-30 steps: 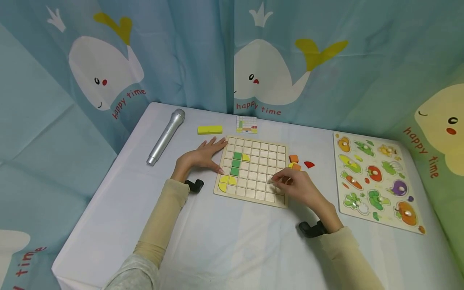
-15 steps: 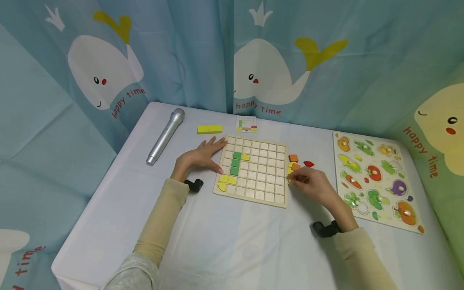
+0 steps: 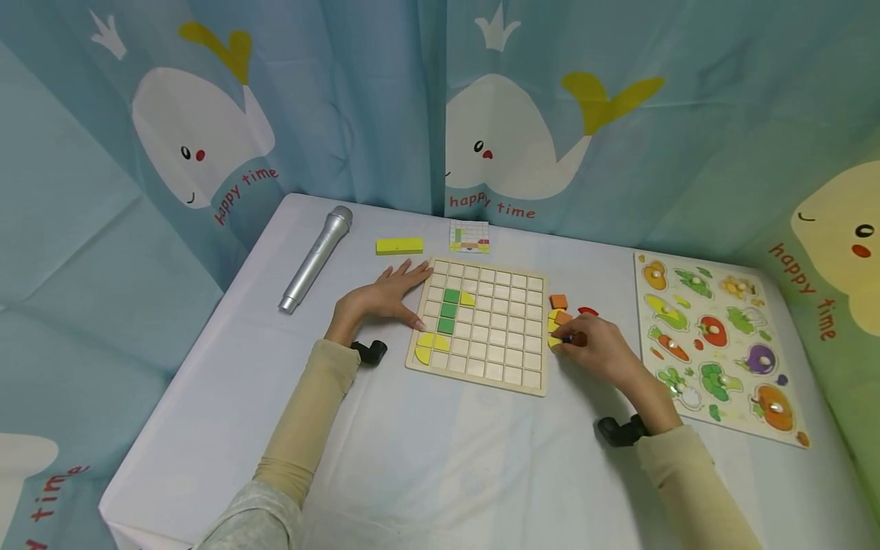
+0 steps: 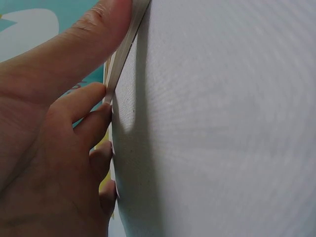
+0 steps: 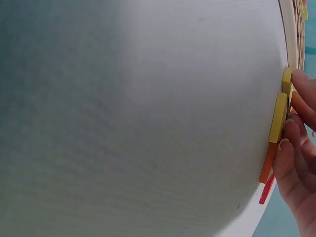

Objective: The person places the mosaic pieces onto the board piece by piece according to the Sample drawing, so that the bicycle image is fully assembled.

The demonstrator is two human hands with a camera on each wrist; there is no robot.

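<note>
A pale wooden grid board [image 3: 495,336] lies mid-table, bearing green squares [image 3: 448,310] and yellow quarter-round tiles [image 3: 424,355] toward its left. My left hand [image 3: 382,298] rests against its left edge, fingers spread, thumb along the rim; the left wrist view shows that thumb [image 4: 106,24] on the edge. Beyond the right edge, my right hand [image 3: 600,350] has curled fingers among loose pieces, a small dark-and-orange block [image 3: 576,339] at the fingertips, mostly hidden. Yellow blocks [image 5: 278,118] and an orange block [image 5: 266,162] are close by in the right wrist view.
Further back lie a pattern card [image 3: 470,236] and a yellow bar [image 3: 399,246]. A silver microphone [image 3: 315,260] lies to the left. A vegetable knob puzzle [image 3: 701,367] is on the right. An orange square [image 3: 558,302] and a partly covered red piece [image 3: 587,311] sit beside the board.
My right hand has moved right, from over the board's right part to the loose pieces; the dark-and-orange block now shows at its fingertips. My left hand has stayed at the left edge.
</note>
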